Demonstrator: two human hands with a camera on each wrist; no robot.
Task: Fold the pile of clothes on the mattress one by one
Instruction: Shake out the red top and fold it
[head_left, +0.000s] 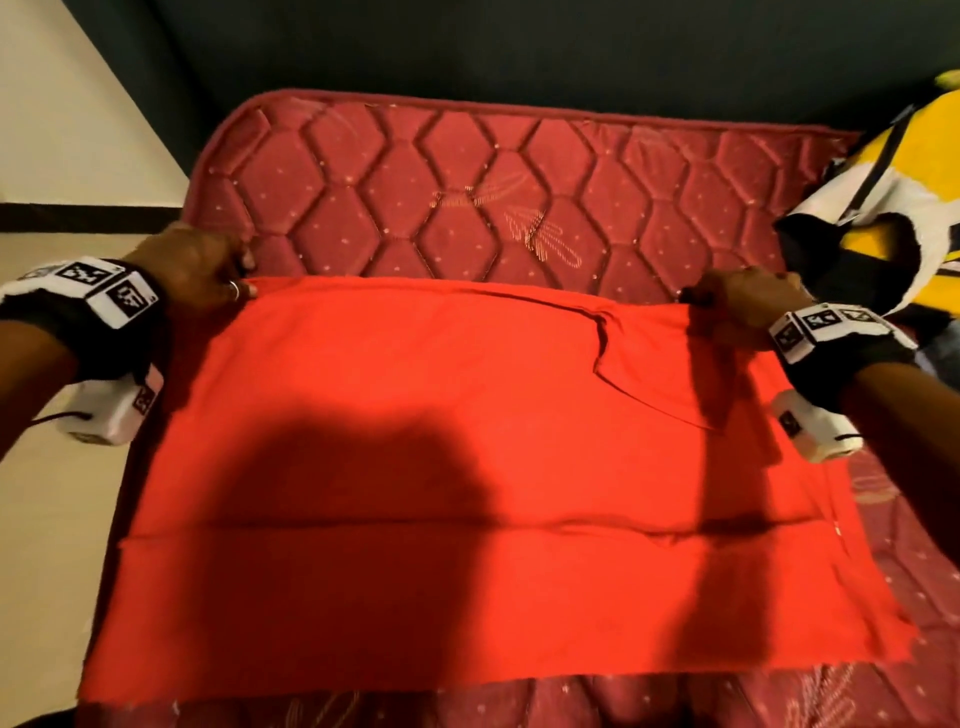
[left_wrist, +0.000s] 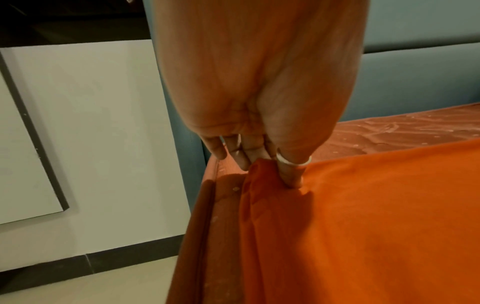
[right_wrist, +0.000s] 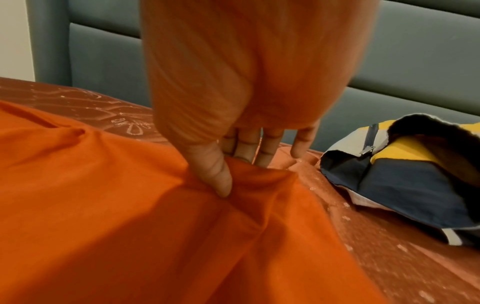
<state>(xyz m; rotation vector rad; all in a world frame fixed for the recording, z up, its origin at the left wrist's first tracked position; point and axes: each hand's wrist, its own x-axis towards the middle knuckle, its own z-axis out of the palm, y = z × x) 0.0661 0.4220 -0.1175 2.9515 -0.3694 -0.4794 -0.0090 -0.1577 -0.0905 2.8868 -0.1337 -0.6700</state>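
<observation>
A red-orange garment (head_left: 415, 441) lies spread flat over the quilted maroon mattress (head_left: 415, 171), doubled over with a fold line near its front. My left hand (head_left: 244, 286) pinches its far left corner between thumb and fingers; the left wrist view shows the ringed thumb on the cloth (left_wrist: 337, 226) and my left hand (left_wrist: 270, 170) gripping the corner. My right hand (head_left: 696, 301) pinches the far right corner; in the right wrist view my right hand (right_wrist: 233, 174) has the thumb pressing bunched cloth (right_wrist: 130, 205) against the fingers.
A yellow, white and dark jacket (head_left: 893, 208) lies crumpled at the mattress's right side, close to my right hand, also in the right wrist view as the jacket (right_wrist: 402, 174). A dark padded headboard (head_left: 519, 47) runs behind. Pale floor (head_left: 52, 519) lies left of the mattress.
</observation>
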